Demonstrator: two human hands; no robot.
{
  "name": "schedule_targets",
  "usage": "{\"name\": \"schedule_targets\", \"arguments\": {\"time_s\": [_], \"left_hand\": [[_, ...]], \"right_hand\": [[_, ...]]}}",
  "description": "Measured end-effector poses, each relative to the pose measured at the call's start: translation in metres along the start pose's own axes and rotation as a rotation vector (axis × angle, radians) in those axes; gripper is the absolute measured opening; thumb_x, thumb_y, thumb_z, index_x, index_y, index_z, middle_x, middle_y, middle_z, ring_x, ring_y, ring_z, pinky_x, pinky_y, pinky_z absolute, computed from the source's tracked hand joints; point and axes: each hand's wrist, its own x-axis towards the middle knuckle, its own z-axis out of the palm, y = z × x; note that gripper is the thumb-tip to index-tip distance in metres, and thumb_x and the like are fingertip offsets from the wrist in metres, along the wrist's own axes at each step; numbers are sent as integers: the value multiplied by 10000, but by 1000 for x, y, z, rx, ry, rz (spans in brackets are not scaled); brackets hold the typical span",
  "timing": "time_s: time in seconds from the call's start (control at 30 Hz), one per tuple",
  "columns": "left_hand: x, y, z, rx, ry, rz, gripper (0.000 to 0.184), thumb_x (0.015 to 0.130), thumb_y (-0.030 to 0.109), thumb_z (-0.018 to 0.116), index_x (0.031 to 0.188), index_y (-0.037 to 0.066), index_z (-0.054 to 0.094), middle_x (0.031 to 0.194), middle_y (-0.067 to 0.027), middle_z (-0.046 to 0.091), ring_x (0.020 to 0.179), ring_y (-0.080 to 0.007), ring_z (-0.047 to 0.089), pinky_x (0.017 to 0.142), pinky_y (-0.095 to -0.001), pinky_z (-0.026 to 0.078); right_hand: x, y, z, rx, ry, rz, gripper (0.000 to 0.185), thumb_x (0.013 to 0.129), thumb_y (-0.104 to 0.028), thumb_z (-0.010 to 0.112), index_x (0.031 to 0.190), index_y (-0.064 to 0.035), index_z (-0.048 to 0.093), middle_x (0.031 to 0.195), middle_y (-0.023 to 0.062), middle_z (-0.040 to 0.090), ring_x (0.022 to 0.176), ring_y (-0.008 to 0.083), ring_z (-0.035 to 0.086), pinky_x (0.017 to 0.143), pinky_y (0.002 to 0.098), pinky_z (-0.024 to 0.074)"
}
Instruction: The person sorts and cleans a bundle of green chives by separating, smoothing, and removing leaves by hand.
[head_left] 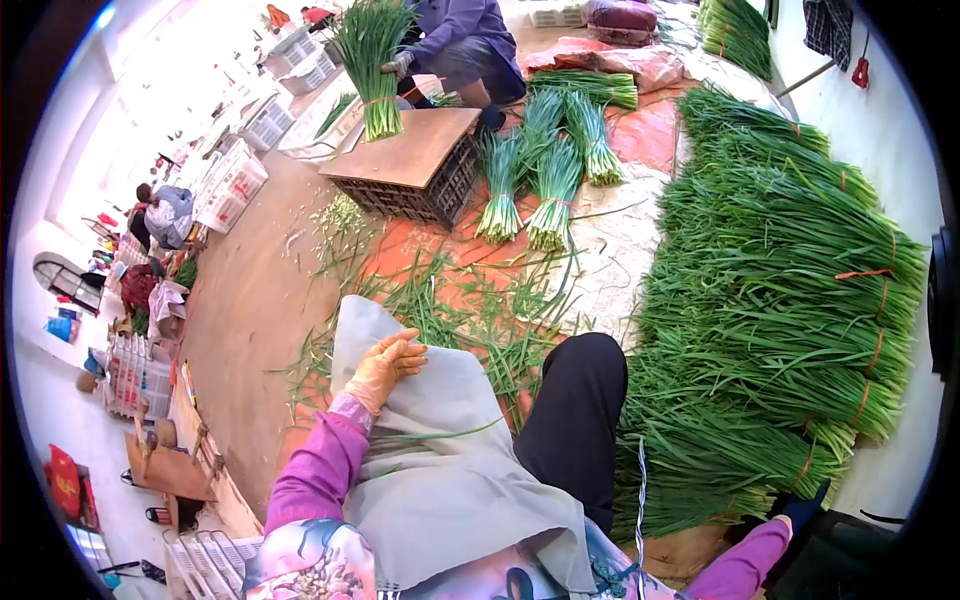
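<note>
My left hand [385, 368], in an orange-tan glove, is raised over the grey apron [430, 400] on my lap, its fingers together and bent; nothing shows in them. A thin green blade [440, 436] lies across the apron. At the lower right, my right hand [806, 508], in a dark glove, reaches to the near end of the large pile of green bundles [770, 300], which are tied with red bands. Its fingers are mostly too dark and small to make out.
Ahead, a crouching person [465, 50] holds an upright bundle [382, 70] over a board-topped crate [405, 150]. Tied bundles [555, 190] lie on the orange sheet beside it. Loose leaves [430, 310] litter the floor before me. White crates [230, 185] line the left.
</note>
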Motion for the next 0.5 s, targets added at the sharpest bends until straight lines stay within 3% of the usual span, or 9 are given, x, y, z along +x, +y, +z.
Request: {"name": "schedule_targets", "arguments": {"time_s": [0.03,0.13,0.23,0.27,0.37,0.5], "left_hand": [[3,-1,0,8,-14,-21,407,877,249,541,1214,31,471,1012,-140,615,896,-235,616,758,-333,506],[10,-4,4,20,-53,-4,405,872,250,551,1211,41,480,1011,-136,620,884,-235,621,759,-333,506],[12,-6,7,-8,-88,11,397,870,246,556,1209,52,487,1013,-132,624,880,-236,625,754,-328,503],[11,-6,7,2,-91,16,392,871,243,554,1208,54,489,1013,-132,625,881,-235,625,752,-324,502],[11,-7,4,-3,-105,22,385,875,238,547,1210,57,490,1011,-128,626,887,-232,624,747,-315,499],[8,-8,-1,-44,-148,74,395,877,239,543,1217,48,483,1008,-122,626,889,-224,623,749,-306,496]], "right_hand": [[-22,-18,19,86,168,13,433,871,-303,502,1242,-81,478,1244,127,491,1116,286,464,985,424,319],[-94,-50,42,45,181,-15,483,815,-321,590,1218,-68,503,1155,142,541,999,290,522,914,388,382],[-123,-68,47,366,94,3,502,818,-309,584,1219,-23,485,1171,120,532,1015,267,518,891,382,400],[-151,-85,63,334,118,24,518,815,-309,593,1224,-13,476,1174,121,530,1012,266,517,891,374,401],[-184,-109,84,330,77,-71,489,822,-270,592,1221,-12,479,1171,121,531,1008,248,519,894,366,402],[-235,-167,153,152,-259,-457,416,823,-128,540,1211,7,471,1181,111,519,1052,215,507,912,326,394]]}}
